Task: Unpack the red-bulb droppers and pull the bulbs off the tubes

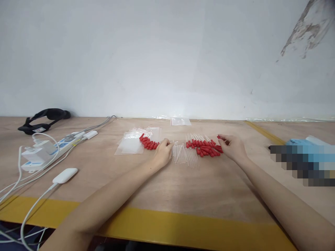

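Note:
On the wooden table (183, 188) lie two groups of small red rubber caps: a small pile (148, 142) on the left and a larger pile (205, 147) on the right. Between them lie clear glass tubes (183, 155). My left hand (163, 151) rests with curled fingers beside the small pile, its fingertips touching the clear tubes. My right hand (232, 146) reaches the right end of the larger pile and pinches a red cap (220, 138) between thumb and fingers.
Clear plastic bags (131, 143) lie left of the small pile, another bag (180, 121) by the wall. A white power strip with chargers and cables (49, 148) sits far left, a black strap device (44, 118) behind it. A yellow stripe (167, 223) marks the near edge.

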Tool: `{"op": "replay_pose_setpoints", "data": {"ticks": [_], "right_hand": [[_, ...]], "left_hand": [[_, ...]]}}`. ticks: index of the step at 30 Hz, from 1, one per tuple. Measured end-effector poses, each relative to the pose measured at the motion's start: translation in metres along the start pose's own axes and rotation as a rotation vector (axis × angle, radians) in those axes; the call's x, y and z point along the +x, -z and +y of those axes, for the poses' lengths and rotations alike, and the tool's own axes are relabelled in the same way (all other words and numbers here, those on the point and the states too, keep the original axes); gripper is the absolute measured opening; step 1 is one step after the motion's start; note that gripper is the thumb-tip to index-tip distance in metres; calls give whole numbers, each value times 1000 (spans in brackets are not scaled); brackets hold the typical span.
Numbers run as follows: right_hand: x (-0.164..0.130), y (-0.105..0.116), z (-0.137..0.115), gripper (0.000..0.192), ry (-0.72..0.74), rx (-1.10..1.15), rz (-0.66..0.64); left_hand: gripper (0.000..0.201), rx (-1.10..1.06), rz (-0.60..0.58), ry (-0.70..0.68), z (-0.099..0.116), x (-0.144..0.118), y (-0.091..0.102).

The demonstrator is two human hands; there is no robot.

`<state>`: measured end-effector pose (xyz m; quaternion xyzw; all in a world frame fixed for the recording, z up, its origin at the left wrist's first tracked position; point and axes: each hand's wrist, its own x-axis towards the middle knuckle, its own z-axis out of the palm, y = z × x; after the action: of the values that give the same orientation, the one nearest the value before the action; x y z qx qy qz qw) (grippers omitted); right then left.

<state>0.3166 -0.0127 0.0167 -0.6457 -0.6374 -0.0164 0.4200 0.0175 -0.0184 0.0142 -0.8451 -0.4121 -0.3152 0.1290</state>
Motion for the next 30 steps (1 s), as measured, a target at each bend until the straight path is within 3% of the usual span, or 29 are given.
{"op": "replay_pose_setpoints", "data": {"ticks": [4, 9, 15, 19, 25, 30], "right_hand": [[7, 4, 13, 26, -167, 18, -105], [4, 6, 14, 19, -112, -82, -232], [2, 8, 11, 23, -166, -196, -262], [4, 4, 9, 28, -58, -261, -221], [4, -6, 9, 29, -9, -405, -249], [2, -11, 6, 26, -20, -376, -193]], "left_hand": [[23, 0, -70, -11, 9, 13, -9], [20, -102, -140, -39, 17, 10, -13], [61, -148, -333, -293, -1, -3, 15], [63, -150, -468, -367, -14, -4, 23], [57, -178, -491, -329, -7, 2, 8], [45, -174, -425, -269, -1, 2, -3]]}}
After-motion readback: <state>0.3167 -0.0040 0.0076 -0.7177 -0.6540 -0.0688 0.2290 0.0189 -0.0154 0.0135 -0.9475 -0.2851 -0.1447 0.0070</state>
